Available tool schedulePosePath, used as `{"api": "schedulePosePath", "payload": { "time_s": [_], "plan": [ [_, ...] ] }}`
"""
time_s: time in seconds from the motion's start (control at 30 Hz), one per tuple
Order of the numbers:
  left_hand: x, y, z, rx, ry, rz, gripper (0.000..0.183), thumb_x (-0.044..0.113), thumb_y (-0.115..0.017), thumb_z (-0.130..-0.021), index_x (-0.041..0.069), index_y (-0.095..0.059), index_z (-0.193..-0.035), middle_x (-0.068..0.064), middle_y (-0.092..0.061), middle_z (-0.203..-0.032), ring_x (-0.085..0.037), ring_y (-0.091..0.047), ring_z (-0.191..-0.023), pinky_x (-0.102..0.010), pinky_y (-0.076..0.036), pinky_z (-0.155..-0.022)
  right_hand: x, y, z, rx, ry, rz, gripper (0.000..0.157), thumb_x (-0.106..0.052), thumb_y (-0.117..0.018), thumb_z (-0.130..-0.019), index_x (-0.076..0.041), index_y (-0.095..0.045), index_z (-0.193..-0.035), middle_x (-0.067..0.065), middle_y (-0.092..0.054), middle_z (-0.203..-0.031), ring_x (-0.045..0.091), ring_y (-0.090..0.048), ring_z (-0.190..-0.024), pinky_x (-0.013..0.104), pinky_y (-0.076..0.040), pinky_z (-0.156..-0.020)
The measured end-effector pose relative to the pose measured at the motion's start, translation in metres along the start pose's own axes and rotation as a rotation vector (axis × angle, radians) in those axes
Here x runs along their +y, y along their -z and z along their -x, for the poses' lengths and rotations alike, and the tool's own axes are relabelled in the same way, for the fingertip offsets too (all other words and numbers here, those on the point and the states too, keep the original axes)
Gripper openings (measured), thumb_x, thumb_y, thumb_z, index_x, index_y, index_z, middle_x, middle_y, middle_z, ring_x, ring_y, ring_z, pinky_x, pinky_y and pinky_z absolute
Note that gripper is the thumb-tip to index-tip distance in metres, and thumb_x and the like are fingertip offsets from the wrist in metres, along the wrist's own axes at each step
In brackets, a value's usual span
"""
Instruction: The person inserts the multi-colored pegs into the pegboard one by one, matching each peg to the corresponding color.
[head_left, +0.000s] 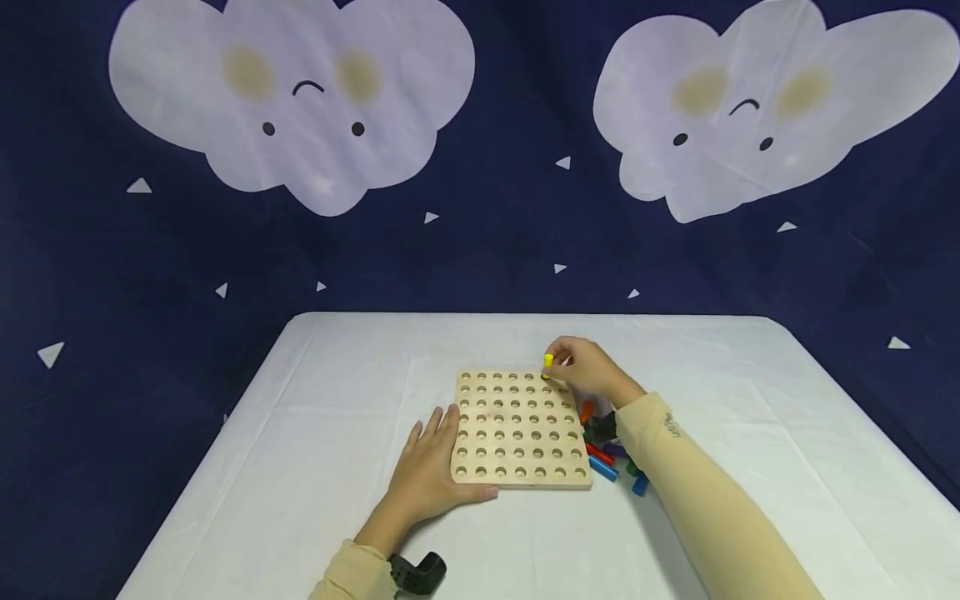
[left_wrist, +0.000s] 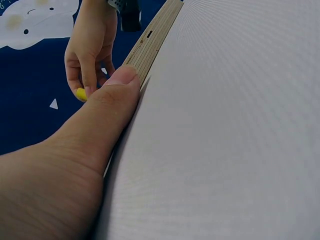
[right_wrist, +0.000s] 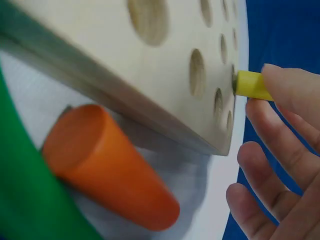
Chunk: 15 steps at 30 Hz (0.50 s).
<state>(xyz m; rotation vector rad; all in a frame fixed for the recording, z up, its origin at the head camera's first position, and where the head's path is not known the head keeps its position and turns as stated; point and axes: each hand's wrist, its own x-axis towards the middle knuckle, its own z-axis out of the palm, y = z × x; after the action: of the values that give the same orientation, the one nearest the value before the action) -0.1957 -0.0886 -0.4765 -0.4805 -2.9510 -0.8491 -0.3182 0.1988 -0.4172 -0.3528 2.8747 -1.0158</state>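
Observation:
A wooden pegboard (head_left: 489, 427) with rows of round holes lies on the table. My right hand (head_left: 587, 367) pinches a yellow peg (head_left: 548, 360) between thumb and fingers, upright above a hole in the board's far row, near the far right corner. In the right wrist view the yellow peg (right_wrist: 251, 85) has its lower end at that hole; whether it is inside cannot be told. My left hand (head_left: 426, 473) rests at the board's near left corner, fingers straight along the left side and thumb (left_wrist: 107, 102) along the near edge.
Loose pegs lie to the right of the board, partly under my right forearm: an orange peg (right_wrist: 112, 167), a red peg (head_left: 600, 454), a blue peg (head_left: 603, 469) and several others. A white cloth covers the table (head_left: 360, 375). Behind it hangs a dark blue curtain (head_left: 480, 250) with clouds.

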Motion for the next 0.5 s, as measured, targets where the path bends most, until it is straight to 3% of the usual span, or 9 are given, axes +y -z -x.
{"api": "schedulePosePath", "payload": {
  "time_s": [0.5],
  "plan": [
    [-0.0013, -0.0017, -0.0019, -0.001, -0.012, -0.002, 0.139, 0.079, -0.077, -0.057, 0.003, -0.019, -0.158, -0.011, -0.025, -0.163, -0.031, -0.018, -0.154, -0.053, -0.008, -0.126, -0.0056, -0.0003, 0.0024, -0.005, 0.0, 0.127, 0.013, -0.025, -0.075, -0.089, -0.02, -0.066, -0.097, -0.001, -0.068, -0.096, 0.017, -0.058, -0.075, 0.029, -0.048, -0.062]
  ]
}}
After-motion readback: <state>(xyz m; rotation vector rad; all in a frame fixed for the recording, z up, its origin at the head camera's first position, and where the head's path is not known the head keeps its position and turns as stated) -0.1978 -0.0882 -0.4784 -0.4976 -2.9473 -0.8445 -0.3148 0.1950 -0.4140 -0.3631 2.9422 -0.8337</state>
